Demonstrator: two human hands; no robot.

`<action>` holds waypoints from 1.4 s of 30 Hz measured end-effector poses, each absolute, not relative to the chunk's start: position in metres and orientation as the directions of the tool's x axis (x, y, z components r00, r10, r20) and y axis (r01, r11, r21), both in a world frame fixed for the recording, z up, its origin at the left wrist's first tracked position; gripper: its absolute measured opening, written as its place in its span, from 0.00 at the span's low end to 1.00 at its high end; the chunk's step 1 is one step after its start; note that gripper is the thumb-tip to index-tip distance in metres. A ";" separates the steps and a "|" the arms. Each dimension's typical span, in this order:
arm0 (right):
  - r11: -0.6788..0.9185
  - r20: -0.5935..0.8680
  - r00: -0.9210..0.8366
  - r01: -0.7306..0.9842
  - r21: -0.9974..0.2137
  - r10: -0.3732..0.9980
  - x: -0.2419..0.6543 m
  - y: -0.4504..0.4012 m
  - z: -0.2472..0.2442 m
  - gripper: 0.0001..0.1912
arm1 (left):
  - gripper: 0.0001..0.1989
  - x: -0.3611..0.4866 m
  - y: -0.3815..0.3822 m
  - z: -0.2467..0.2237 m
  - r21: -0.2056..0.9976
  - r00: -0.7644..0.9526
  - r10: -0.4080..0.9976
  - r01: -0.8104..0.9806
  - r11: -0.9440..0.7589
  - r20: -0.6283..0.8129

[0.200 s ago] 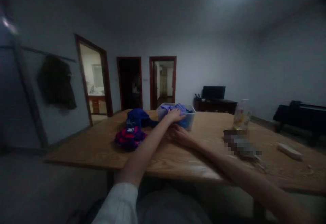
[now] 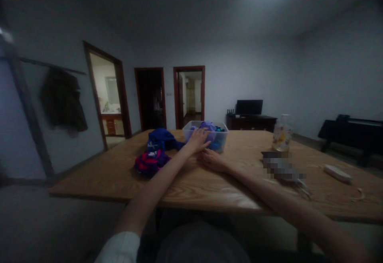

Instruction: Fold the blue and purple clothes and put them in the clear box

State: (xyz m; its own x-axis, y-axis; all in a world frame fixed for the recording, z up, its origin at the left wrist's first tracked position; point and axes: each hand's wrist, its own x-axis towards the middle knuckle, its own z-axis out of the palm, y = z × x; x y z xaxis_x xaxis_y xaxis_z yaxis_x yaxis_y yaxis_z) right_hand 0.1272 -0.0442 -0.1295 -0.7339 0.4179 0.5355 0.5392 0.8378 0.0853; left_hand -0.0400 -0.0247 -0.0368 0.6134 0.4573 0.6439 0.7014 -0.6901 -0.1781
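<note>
My left hand (image 2: 199, 139) reaches across the wooden table (image 2: 185, 187), fingers spread, against the near rim of a clear plastic bin (image 2: 220, 140) that holds blue and purple cloth. Whether it grips anything I cannot tell. My right hand (image 2: 212, 160) lies palm down on the tabletop just in front of the bin, fingers loosely extended, holding nothing. A heap of dark blue and red-striped clothes (image 2: 154, 153) lies left of the bin, close to my left forearm.
A clear pump bottle (image 2: 281, 135) stands at the right of the table, with a blurred dark item (image 2: 283, 169) and a white flat object (image 2: 338, 173) nearer the right edge. Behind are three doorways, a hanging dark coat (image 2: 62, 101), a TV stand and a dark piano-like piece.
My left hand has drawn back slightly from on top of the bin's cloth to its near rim. The view has shifted a little to the right.
</note>
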 end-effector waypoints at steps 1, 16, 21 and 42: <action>0.824 0.516 -0.731 0.560 0.082 0.446 0.127 -0.049 -0.126 0.12 | 0.25 -0.054 -0.025 -0.042 -0.190 0.607 0.450 0.709 -0.679 0.655; 0.812 0.436 -0.742 0.582 0.039 0.510 0.131 -0.062 -0.118 0.11 | 0.13 -0.153 0.012 -0.116 0.129 0.399 0.822 0.865 -0.484 0.407; 0.754 0.459 -0.687 0.655 0.055 0.563 0.131 -0.058 -0.121 0.11 | 0.10 -0.134 0.008 -0.115 0.246 0.414 0.811 0.807 -0.537 0.413; 0.649 0.584 -0.285 0.387 -0.655 0.760 0.138 -0.021 -0.133 0.18 | 0.18 -0.087 -0.046 -0.089 0.238 0.568 0.525 0.502 -0.831 0.634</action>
